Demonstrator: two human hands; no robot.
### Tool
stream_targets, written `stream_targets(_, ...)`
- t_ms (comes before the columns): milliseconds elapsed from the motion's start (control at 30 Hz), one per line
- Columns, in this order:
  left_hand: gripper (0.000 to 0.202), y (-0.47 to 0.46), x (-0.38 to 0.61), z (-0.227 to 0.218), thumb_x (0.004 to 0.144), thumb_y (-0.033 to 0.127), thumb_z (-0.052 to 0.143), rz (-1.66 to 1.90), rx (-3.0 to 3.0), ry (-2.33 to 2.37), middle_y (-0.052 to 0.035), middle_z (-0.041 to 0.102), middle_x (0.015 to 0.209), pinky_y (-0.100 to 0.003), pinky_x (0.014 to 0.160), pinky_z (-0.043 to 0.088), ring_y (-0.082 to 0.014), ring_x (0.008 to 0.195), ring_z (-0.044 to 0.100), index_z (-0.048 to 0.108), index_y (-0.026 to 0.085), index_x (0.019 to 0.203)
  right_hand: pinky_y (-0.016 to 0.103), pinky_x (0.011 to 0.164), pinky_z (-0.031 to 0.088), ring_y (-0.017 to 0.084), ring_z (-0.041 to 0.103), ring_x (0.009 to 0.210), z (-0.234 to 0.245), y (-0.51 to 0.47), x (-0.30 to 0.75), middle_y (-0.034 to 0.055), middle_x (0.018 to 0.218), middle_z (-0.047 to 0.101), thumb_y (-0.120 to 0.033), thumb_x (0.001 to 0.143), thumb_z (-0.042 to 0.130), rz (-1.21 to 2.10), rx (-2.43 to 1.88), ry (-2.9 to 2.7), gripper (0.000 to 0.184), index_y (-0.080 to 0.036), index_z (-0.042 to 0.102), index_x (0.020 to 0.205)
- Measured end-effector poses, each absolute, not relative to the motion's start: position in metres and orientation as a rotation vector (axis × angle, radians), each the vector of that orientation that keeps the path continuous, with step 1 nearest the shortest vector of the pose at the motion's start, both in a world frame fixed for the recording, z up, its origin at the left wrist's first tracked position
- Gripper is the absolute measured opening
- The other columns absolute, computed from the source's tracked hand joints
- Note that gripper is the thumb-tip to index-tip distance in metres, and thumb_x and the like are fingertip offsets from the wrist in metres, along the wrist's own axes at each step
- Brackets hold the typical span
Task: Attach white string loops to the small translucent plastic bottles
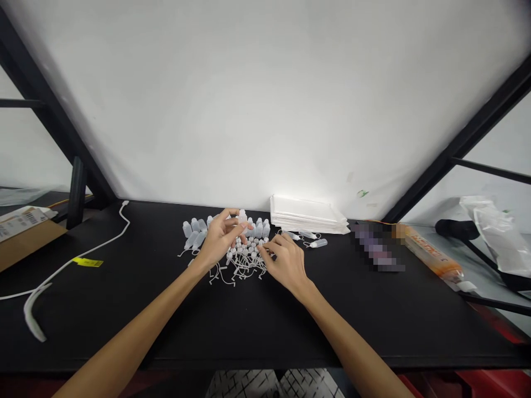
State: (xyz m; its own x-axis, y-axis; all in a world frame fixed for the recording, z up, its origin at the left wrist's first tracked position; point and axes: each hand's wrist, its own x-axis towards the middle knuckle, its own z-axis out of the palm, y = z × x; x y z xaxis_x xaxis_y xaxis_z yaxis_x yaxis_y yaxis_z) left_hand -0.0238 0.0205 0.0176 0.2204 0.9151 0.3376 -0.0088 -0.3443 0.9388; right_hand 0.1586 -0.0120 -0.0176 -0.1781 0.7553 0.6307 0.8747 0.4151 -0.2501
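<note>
My left hand (222, 237) is closed around a small translucent plastic bottle (243, 216), which stands upright with its neck above my fingers. Just right of it, my right hand (286, 260) has its fingertips together at the edge of a pile of white caps with thin straps (244, 268). Whether a cap sits between those fingertips is too small to make out. Several more bottles (259, 229) stand in rows behind the caps, partly hidden by my left hand. Other bottles (199, 239) lie or lean left of that hand.
Right of the rows, capped bottles with straps (318, 243) lie before a stack of white flat packs (309, 214). A white cable (89, 251) and a cardboard box (29, 237) are at left. An orange packet (433, 254) lies at right on the black table (232, 326).
</note>
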Motion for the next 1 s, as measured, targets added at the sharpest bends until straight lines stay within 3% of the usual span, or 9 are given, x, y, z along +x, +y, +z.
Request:
stream_targets(167, 0.032, 0.020, -0.021, 0.015, 0.084, 0.042, 0.061, 1.203, 1.779, 1.007, -0.0080, 0.066, 0.096, -0.021, 0.045, 0.042, -0.0154, 0.066, 0.063, 0.057, 0.017, 0.104, 0.026, 0.056, 0.035, 0.015, 0.056, 0.070, -0.011, -0.013, 0.162, 0.0039, 0.068, 0.064, -0.035, 0.093, 0.052, -0.132, -1.339, -1.864, 0.037, -0.018, 0.069, 0.065)
stream_targets(333, 0.032, 0.014, -0.010, 0.007, 0.086, 0.041, 0.058, 1.124, 1.967, 0.997, -0.0078, 0.067, 0.104, -0.022, 0.049, 0.046, -0.0179, 0.080, 0.062, 0.065, 0.019, 0.109, 0.023, 0.056, 0.043, 0.014, 0.060, 0.070, -0.002, -0.009, 0.172, 0.0035, 0.081, 0.068, -0.034, 0.091, 0.055, 0.248, -1.206, -1.753, 0.022, -0.019, 0.071, 0.093)
stream_targets(433, 0.033, 0.010, -0.003, 0.001, 0.085, 0.041, 0.059, 1.112, 1.953, 0.996, -0.0063, 0.069, 0.094, -0.021, 0.047, 0.045, -0.0152, 0.070, 0.060, 0.067, 0.019, 0.107, 0.021, 0.052, 0.045, 0.015, 0.062, 0.074, -0.001, -0.008, 0.172, 0.0044, 0.086, 0.068, -0.032, 0.088, 0.057, 0.451, -1.100, -1.774, 0.021, -0.020, 0.070, 0.099)
stream_targets(533, 0.038, 0.008, 0.000, -0.003, 0.082, 0.042, 0.063, 1.137, 1.887, 1.022, -0.0032, 0.068, 0.083, -0.021, 0.045, 0.044, -0.0108, 0.056, 0.056, 0.063, 0.019, 0.113, 0.021, 0.051, 0.046, 0.016, 0.064, 0.077, -0.002, -0.008, 0.168, 0.0059, 0.090, 0.068, -0.031, 0.086, 0.059, 0.539, -1.084, -1.714, 0.018, -0.020, 0.071, 0.092)
stream_targets(700, 0.056, 0.007, -0.001, -0.003, 0.081, 0.041, 0.066, 1.154, 1.836, 0.998, -0.0030, 0.067, 0.086, -0.023, 0.050, 0.051, -0.0125, 0.059, 0.061, 0.047, 0.022, 0.130, 0.026, 0.060, 0.051, 0.018, 0.067, 0.075, -0.002, -0.005, 0.164, 0.0063, 0.083, 0.071, -0.033, 0.080, 0.064, 0.739, -1.065, -1.567, 0.019, -0.017, 0.070, 0.088)
stream_targets(867, 0.055, 0.008, -0.006, 0.006, 0.081, 0.041, 0.064, 1.183, 1.863, 1.037, -0.0094, 0.065, 0.110, -0.023, 0.049, 0.053, -0.0183, 0.075, 0.068, 0.047, 0.025, 0.131, 0.027, 0.060, 0.048, 0.020, 0.066, 0.069, 0.009, 0.017, 0.187, 0.0045, 0.077, 0.071, -0.042, 0.074, 0.066, 0.521, -1.262, -1.413, 0.026, -0.018, 0.070, 0.082)
stream_targets(1000, 0.049, 0.013, -0.012, 0.009, 0.086, 0.041, 0.056, 1.253, 1.813, 1.061, -0.0108, 0.062, 0.115, -0.021, 0.045, 0.052, -0.0182, 0.075, 0.068, 0.046, 0.023, 0.131, 0.029, 0.063, 0.045, 0.018, 0.064, 0.064, 0.011, 0.039, 0.202, 0.0007, 0.074, 0.073, -0.039, 0.072, 0.063, 0.289, -1.638, -1.456, 0.021, -0.022, 0.072, 0.079)
